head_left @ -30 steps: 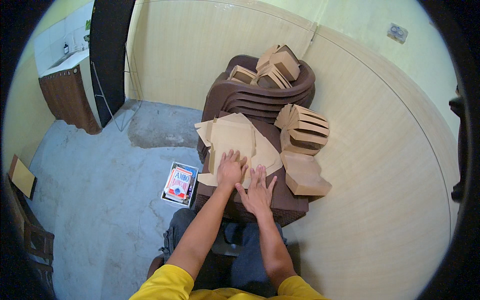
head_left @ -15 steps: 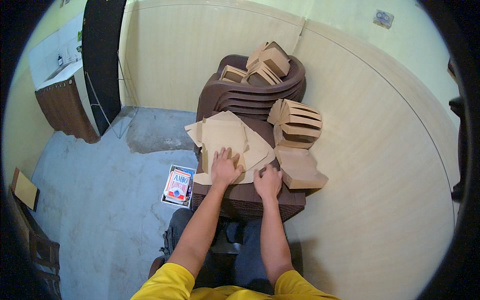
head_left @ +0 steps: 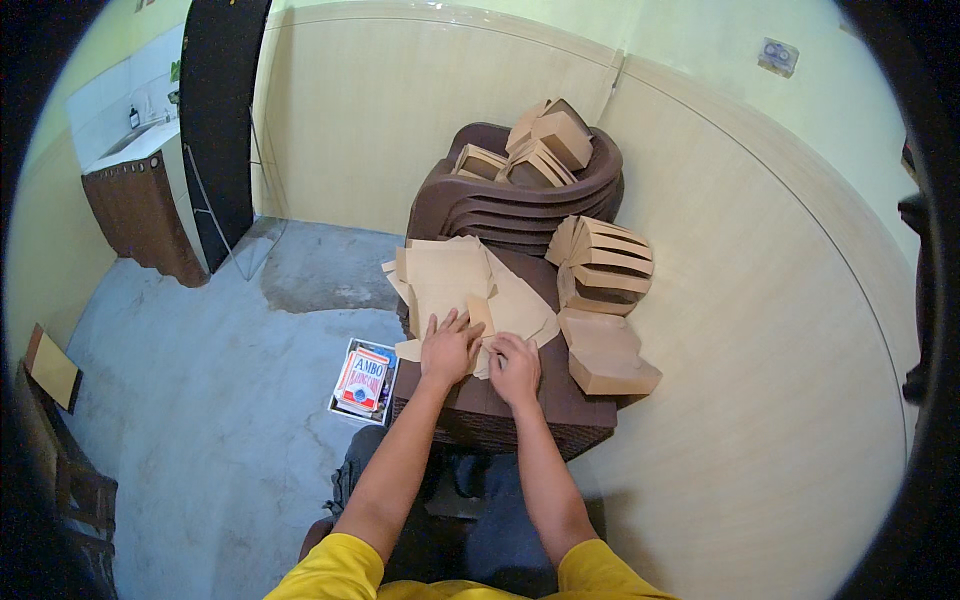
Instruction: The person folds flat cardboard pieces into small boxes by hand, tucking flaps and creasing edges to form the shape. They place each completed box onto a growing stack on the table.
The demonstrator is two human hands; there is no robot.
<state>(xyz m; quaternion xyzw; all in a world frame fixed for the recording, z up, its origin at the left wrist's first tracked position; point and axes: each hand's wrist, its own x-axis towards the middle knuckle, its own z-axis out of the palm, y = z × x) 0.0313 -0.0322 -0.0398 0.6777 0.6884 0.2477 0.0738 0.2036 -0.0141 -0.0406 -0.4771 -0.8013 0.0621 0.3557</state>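
Pressing flat on cardboard sheets [head_left: 470, 285], both hands [head_left: 482, 350] lie open, their fingertips seemingly hiding a fold.

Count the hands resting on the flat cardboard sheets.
2. The left hand lies flat on the sheets near their front edge; the right hand is beside it, fingers on a folded flap. No hidden hands are apparent.

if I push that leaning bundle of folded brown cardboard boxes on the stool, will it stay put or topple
The leaning bundle of folded brown cardboard boxes probably topples: it stands on edge, fanned and tilted. It looks light, so it would likely slide on the smooth brown plastic stool.
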